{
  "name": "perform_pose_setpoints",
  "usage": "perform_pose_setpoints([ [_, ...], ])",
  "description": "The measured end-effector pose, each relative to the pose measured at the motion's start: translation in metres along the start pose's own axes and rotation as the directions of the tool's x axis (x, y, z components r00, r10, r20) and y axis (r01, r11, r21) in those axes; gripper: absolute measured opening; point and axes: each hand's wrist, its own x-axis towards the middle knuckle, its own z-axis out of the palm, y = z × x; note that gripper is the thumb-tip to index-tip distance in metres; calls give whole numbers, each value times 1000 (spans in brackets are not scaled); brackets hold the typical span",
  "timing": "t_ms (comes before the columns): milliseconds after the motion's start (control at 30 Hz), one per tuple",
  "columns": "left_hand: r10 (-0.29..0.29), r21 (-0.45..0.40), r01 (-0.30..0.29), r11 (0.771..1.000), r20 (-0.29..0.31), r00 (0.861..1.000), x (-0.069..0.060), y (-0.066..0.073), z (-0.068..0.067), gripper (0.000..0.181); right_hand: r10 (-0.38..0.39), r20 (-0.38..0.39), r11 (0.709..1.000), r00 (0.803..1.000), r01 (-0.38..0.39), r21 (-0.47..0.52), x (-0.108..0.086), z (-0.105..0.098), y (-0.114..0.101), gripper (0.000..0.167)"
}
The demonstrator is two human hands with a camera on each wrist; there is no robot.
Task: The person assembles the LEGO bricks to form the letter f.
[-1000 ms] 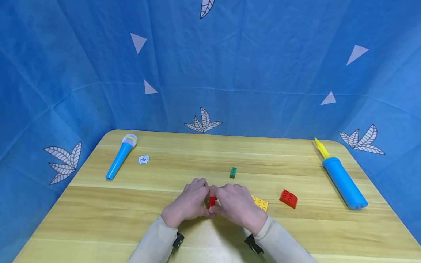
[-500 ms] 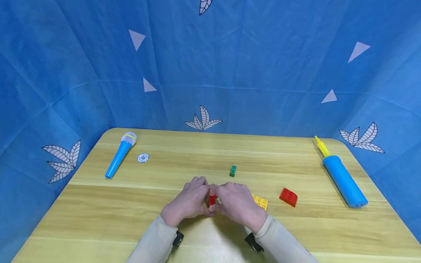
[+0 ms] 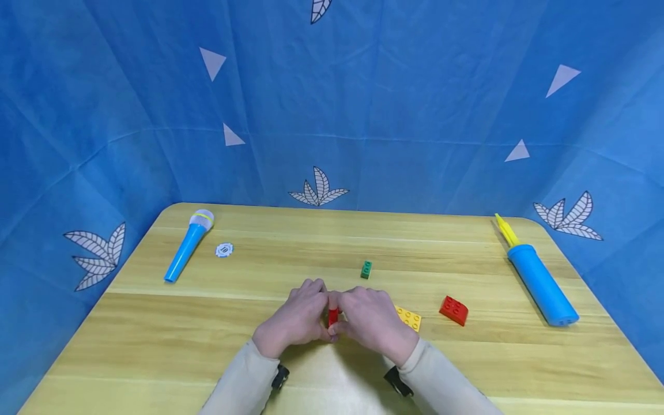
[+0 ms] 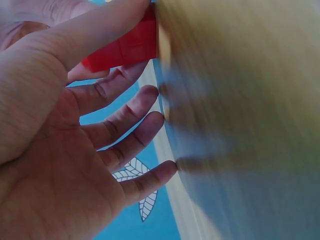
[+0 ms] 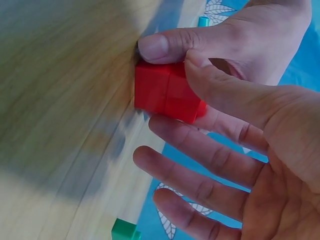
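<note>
Both hands meet at the middle of the table around two red toy bricks [image 5: 152, 87] stacked one on the other, studs up. My left hand [image 3: 295, 317] pinches the lower brick between thumb and index finger. Higher on the stack, my right hand [image 3: 376, 323] pinches the upper brick the same way. In the left wrist view the seam between the red bricks [image 4: 137, 45] shows. The stack's base appears to sit on the tabletop. Each hand's other fingers extend forward, the left fingertips touching the wood. The head view hides most of the stack behind the fingers.
Beside the right hand lies a yellow studded brick [image 3: 409, 318], partly hidden. A red brick with a curved edge [image 3: 453, 310] and a small green brick [image 3: 366, 270] are nearby. Farther out are a toy microphone [image 3: 189, 245], a poker chip [image 3: 224, 249] and a blue hand pump [image 3: 542, 283].
The head view shifts slightly. Both hands keep their hold on the red bricks, with no clear movement.
</note>
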Motion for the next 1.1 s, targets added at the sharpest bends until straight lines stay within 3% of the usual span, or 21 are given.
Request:
perform_pose_setpoints([
  [400,-3,-11,3,1000,2,1000,0,1,0,37,2,20,1000,1000,-3,29,1,-1,0,24],
  [733,-2,-22,2,1000,4,1000,2,0,4,36,-1,-13,999,1000,2,37,-4,4,4,25],
  [900,-29,-27,29,999,8,1000,2,1,5,38,23,-16,1000,1000,-23,-11,-10,1,15,48],
  [1100,-36,-12,36,999,-4,999,2,2,3,41,131,-50,989,990,-134,-66,-25,-8,40,63],
])
